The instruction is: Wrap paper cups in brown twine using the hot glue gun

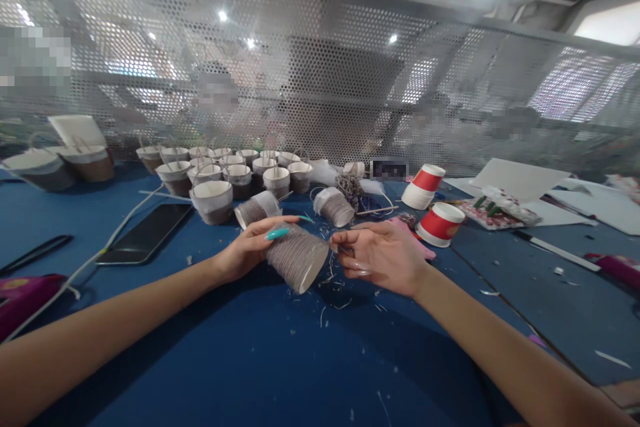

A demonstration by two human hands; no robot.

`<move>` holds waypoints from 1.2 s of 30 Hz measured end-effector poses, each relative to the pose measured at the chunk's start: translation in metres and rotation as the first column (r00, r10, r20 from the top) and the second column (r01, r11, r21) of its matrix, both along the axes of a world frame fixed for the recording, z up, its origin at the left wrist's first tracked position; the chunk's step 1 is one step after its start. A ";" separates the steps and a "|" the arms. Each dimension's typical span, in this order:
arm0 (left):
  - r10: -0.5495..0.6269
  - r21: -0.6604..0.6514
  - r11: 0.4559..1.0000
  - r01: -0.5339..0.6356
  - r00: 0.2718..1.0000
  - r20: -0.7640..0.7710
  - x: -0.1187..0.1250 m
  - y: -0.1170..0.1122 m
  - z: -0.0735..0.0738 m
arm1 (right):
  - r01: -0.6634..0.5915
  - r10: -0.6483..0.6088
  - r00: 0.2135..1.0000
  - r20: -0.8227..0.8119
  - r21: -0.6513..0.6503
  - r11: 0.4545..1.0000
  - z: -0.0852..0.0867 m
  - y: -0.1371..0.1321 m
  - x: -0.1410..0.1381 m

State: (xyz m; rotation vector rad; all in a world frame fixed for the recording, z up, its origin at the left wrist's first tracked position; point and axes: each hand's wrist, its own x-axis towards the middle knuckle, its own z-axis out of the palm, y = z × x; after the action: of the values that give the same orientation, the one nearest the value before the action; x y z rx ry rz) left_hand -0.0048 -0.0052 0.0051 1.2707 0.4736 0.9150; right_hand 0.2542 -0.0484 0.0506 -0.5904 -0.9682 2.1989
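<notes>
My left hand point(253, 247) is closed around a paper cup point(299, 259) wound with grey-brown cord, lying on its side above the table with its pale flat end turned to the right. Just off that end is my right hand point(377, 255), palm partly up, thumb and fingertips drawn together in a pinch; whatever may be between them is too small to make out. Behind the left hand lies another cord-wrapped cup point(259, 208). A further wrapped cup point(334, 207) is tipped over beyond the gap between my hands, beside a tangle of brown cord point(349, 188).
Several small handled cups point(213, 200) stand in rows at the back left. A black phone point(147, 233) and a white cable point(125, 223) lie at left. Red-and-white paper cups point(441, 223), paper sheets point(520, 177) and a craft knife point(563, 251) are at right. A perforated metal screen point(340, 80) rises behind.
</notes>
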 end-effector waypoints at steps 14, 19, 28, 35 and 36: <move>-0.055 -0.002 0.998 0.055 0.998 0.043 -0.002 0.003 -0.004 | -0.037 0.037 0.998 -0.047 -0.003 0.999 -0.007 0.003 0.000; -0.062 -0.007 0.998 0.062 0.997 0.038 -0.002 0.002 -0.003 | -0.037 0.036 0.999 -0.039 -0.002 0.999 -0.008 0.003 0.000; -0.064 0.017 0.998 0.063 0.998 0.025 -0.002 0.003 -0.003 | -0.006 0.004 0.999 0.047 0.059 0.998 -0.007 0.002 0.000; -0.057 0.087 0.994 0.058 0.998 -0.012 0.004 -0.004 0.003 | 0.430 -0.468 0.877 0.105 0.264 0.864 -0.011 0.011 0.006; -0.061 0.091 0.994 0.062 0.998 -0.015 0.004 -0.005 0.005 | 0.438 -0.480 0.871 0.103 0.282 0.854 -0.011 0.012 0.007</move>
State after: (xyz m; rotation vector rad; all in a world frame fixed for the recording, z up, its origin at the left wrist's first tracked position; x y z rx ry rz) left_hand -0.0005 -0.0104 0.0098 1.3669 0.4036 0.8860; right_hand 0.2613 -0.0364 0.0396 -0.8058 -1.0449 1.5904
